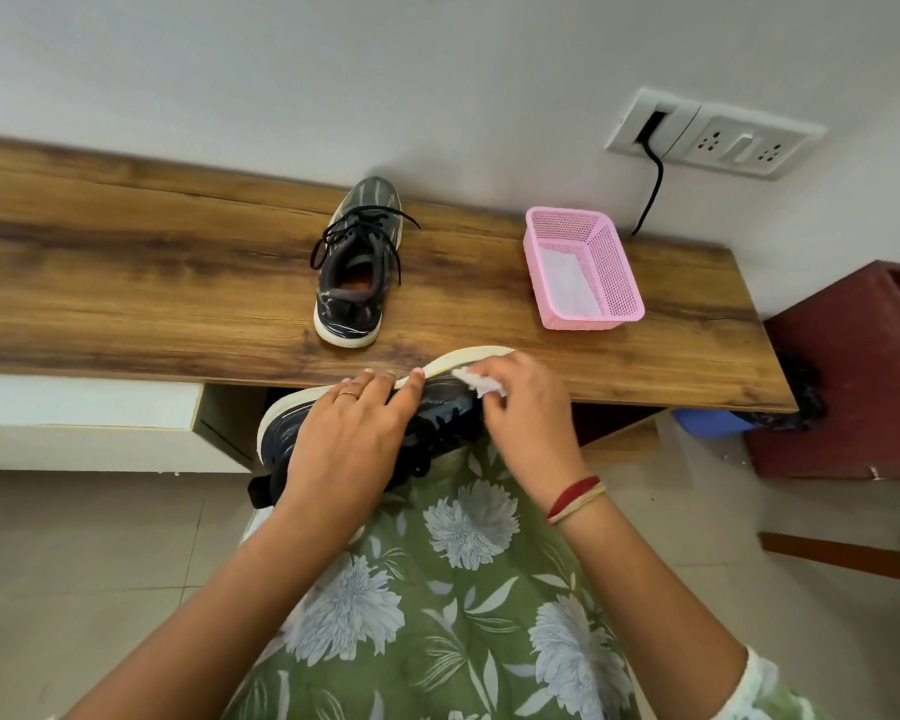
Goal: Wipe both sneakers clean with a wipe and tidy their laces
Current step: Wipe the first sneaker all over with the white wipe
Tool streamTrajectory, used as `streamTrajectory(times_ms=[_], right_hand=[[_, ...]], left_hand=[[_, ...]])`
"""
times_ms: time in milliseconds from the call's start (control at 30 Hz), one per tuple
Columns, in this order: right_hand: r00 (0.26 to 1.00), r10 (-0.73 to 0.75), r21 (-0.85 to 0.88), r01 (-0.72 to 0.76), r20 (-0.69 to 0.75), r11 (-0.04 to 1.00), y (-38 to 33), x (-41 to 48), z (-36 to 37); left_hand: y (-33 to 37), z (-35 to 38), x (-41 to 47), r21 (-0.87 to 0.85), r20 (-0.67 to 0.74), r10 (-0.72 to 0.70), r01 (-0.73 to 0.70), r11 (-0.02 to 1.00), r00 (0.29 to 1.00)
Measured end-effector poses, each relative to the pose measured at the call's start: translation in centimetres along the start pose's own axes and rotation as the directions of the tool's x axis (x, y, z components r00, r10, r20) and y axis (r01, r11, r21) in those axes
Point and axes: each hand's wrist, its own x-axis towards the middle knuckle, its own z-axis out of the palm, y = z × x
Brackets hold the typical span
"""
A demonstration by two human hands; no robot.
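A dark sneaker [440, 415] with a white sole lies on its side across my lap, at the table's front edge. My left hand [346, 441] grips it over the middle, fingers curled over the sole. My right hand [528, 407] pinches a crumpled white wipe [481, 383] against the shoe near its toe. The second dark sneaker [357, 265] stands upright on the wooden table [126, 283], toe toward the wall, its black laces loose and spread out.
A pink mesh basket [583, 270] with a white sheet inside stands on the table's right part. A black cable [653, 187] hangs from a wall socket behind it. A dark red cabinet [848, 371] stands to the right, a white drawer unit [84, 418] under the table at left.
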Motion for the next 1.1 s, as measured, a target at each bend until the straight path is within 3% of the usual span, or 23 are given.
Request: streamTrajectory(times_ms=[67, 233, 367, 467, 567, 633, 700, 800, 867, 1000, 1100], right_hand=[[0.998, -0.061, 0.003, 0.061, 0.02, 0.998, -0.2, 0.1, -0.1], [0.992, 0.121, -0.071, -0.123, -0.034, 0.99, 1.8, 3.7, -1.6], [0.982, -0.049, -0.039, 0.057, 0.18, 0.998, 0.4, 3.1, -0.5], [0.974, -0.126, -0.097, 0.146, 0.189, 0.984, 0.4, 2.5, -0.4], [0.995, -0.01, -0.205, 0.03, 0.1, 0.978, 2.2, 4.0, -0.9], [0.996, 0.011, -0.155, 0.003, 0.09, 0.988, 2.5, 4.2, -0.7], [0.986, -0.083, -0.069, 0.094, 0.146, 0.993, 1.3, 3.2, -0.2], [0.933, -0.27, -0.048, 0.289, 0.238, 0.956, 0.2, 1.8, 0.5], [0.949, -0.234, -0.119, 0.262, 0.21, 0.958, 1.1, 2.8, 0.4], [0.991, -0.015, -0.159, 0.036, 0.129, 0.987, 2.3, 4.8, -0.5], [0.93, -0.186, -0.103, 0.229, 0.317, 0.968, 0.2, 3.8, -0.1]], left_hand=[[0.0, -0.1, 0.7, -0.016, -0.02, -0.027, 0.026, 1.0, 0.999], [0.6, 0.1, 1.7, -0.072, -0.021, -0.109, 0.107, 0.992, 0.994], [1.6, 1.2, 1.1, -0.042, 0.033, -0.107, 0.108, 0.993, 0.994], [1.9, 0.7, 1.2, -0.043, 0.086, -0.076, 0.08, 0.996, 0.993], [0.0, 0.4, 1.7, 0.015, 0.172, 0.059, -0.063, 0.998, 0.983], [-1.8, -0.6, 1.9, -0.01, 0.318, 0.146, -0.151, 0.988, 0.937], [-3.0, -0.9, 1.8, -0.091, 0.342, 0.186, -0.164, 0.982, 0.921], [-3.2, -0.6, 1.6, -0.16, 0.326, 0.181, -0.135, 0.978, 0.928], [-2.8, -0.3, 1.5, -0.163, 0.313, 0.173, -0.127, 0.978, 0.934], [-2.3, -0.5, 1.1, -0.293, 0.211, 0.161, -0.094, 0.952, 0.964], [-2.3, -1.0, 1.3, -0.357, 0.138, 0.157, -0.098, 0.929, 0.978]])
